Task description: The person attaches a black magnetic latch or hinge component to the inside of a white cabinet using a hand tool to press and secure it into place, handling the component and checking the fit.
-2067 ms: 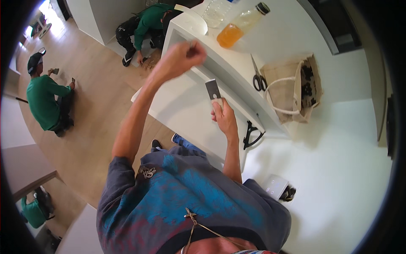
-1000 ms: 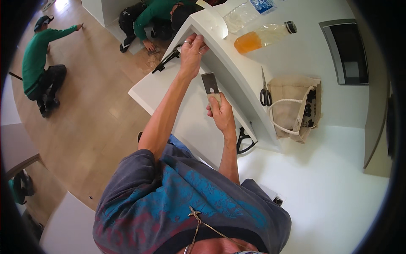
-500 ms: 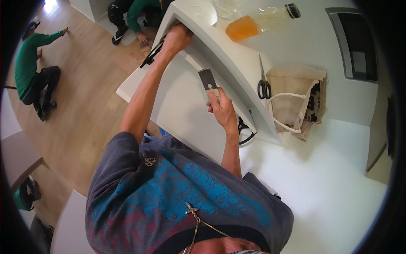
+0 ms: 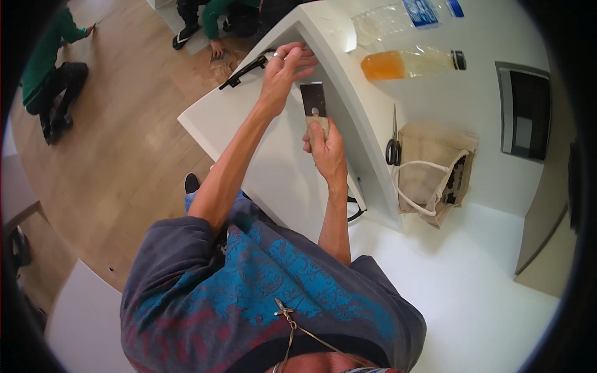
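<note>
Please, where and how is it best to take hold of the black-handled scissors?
I would grip the black handles, coming from the person's near side, slightly left: the scissors lie with their narrow blades aimed away, and the beige bag sits close on the right. The right hand holds a scraper, so the left hand probably suits better.
</note>
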The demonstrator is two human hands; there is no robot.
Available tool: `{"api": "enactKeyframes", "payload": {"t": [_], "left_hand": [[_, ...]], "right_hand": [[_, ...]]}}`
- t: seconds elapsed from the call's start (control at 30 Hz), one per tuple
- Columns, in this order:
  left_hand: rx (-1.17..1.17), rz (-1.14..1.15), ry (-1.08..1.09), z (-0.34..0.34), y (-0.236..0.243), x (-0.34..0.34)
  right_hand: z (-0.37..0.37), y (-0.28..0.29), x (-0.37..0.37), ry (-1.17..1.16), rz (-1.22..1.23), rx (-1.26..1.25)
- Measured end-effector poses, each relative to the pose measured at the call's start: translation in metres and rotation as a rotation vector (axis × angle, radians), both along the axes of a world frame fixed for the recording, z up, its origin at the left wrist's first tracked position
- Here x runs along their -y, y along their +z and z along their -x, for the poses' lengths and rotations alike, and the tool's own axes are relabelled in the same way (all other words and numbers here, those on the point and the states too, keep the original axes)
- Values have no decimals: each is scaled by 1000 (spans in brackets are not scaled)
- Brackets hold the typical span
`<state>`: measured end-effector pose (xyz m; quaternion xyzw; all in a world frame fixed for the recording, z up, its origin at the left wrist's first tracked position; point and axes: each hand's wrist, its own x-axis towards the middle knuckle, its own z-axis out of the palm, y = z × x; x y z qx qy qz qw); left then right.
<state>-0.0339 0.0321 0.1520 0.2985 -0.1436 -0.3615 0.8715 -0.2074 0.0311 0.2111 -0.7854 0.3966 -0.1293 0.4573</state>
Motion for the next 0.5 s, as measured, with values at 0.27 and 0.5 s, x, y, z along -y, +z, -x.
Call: {"api": "enactKeyframes", "payload": {"t": [0.27, 0.5], "left_hand": [[-254, 120, -26, -22, -2, 30], [-234, 100, -105, -7, -22, 5]], "right_hand": [[-23, 4, -3, 42, 1, 2], [-50, 6, 15, 68, 92, -21]]}}
